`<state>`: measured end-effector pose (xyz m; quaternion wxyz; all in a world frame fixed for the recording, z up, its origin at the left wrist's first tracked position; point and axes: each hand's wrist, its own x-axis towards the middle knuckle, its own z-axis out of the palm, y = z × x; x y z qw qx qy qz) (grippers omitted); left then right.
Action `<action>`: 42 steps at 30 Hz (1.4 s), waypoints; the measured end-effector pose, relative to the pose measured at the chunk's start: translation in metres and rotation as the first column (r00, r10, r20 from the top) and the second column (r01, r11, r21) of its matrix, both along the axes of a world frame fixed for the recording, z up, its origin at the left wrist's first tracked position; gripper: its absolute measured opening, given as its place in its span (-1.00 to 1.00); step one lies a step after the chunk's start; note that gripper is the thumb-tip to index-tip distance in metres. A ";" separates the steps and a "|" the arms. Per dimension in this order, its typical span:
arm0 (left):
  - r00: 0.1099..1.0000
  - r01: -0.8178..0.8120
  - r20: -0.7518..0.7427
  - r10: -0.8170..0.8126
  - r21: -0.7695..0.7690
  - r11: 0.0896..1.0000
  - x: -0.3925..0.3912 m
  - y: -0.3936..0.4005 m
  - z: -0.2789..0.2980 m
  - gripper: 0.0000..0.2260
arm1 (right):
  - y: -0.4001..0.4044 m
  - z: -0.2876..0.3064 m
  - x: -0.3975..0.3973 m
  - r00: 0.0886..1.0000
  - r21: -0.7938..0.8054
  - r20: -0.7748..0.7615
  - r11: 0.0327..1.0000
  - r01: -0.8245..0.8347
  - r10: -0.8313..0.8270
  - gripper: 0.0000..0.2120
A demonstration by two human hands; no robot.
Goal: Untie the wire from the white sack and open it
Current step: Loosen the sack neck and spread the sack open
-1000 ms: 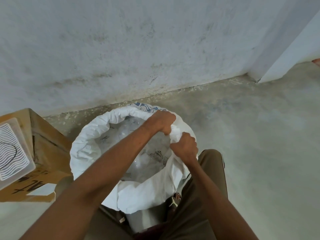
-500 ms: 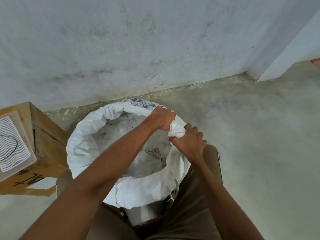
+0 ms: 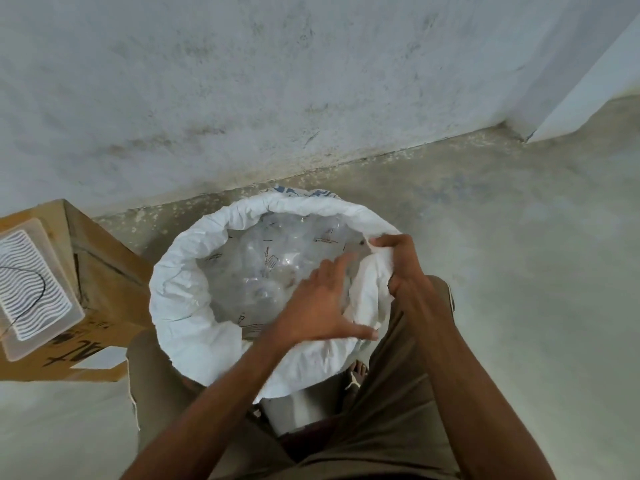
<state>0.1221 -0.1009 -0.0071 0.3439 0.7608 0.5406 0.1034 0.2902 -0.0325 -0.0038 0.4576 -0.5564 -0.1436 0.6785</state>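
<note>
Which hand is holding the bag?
The right hand grips the white sack's rolled rim. The left hand is spread open, holding nothing.

The white sack (image 3: 180, 299) stands upright, mouth open, rim rolled outward (seemingly clear plastic inside).

Bare forearms; olive-brown trousers (image 3: 391, 410); sandal (image 3: 356, 375) with white strap

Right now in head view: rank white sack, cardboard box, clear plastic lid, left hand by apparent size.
1. white sack
2. cardboard box, partly cut off
3. clear plastic lid and left hand: look alike, and the hand is nearer the camera
</note>
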 end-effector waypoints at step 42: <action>0.997 0.064 -0.082 0.010 0.841 0.538 -0.013 -0.018 -0.081 -0.80 | -0.069 -0.046 -0.020 0.994 -0.026 -0.099 0.998 0.048 -0.051 -0.61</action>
